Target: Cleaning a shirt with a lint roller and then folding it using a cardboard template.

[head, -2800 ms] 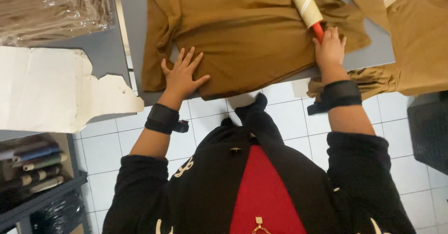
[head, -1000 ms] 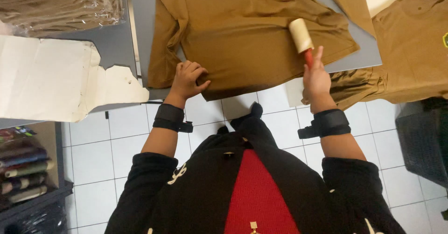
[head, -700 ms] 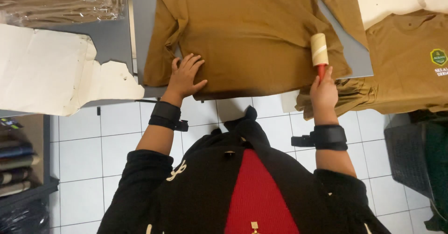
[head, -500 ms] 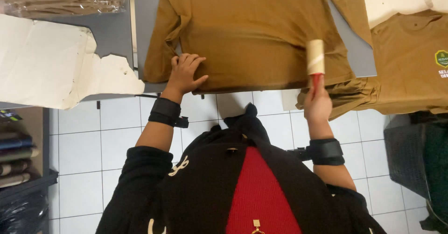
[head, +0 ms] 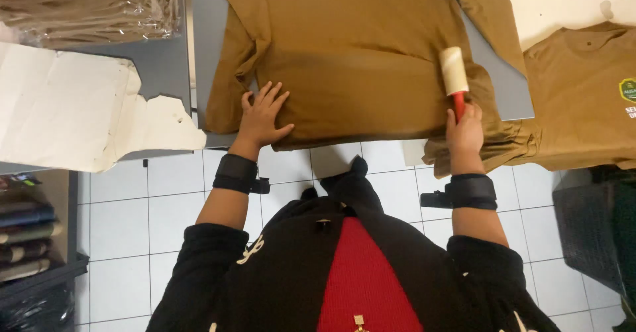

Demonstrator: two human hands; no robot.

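I see right hand [head: 466, 132] gripping lint roller [head: 454, 71], now drawn back to brown shirt [head: 358, 54] hem | left hand [head: 260, 114] spread flat, pinning fabric | this pass looks finished

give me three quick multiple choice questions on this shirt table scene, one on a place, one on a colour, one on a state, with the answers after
1. Where does the lint roller lie?
A. on the floor tiles
B. on the spread brown shirt, near its right side
C. on the white paper

2. What colour is the roller's handle?
A. red
B. blue
C. green

3. How is the left hand set?
A. closed in a fist around a sleeve
B. lifted clear of the table
C. flat, fingers spread, on the shirt's lower hem

Answers:
1. B, its pale roll rests on the shirt by the right sleeve.
2. A, a red stem shows between the roll and the right hand gripping it.
3. C, the palm lies on the fabric at the near edge with the fingers apart.
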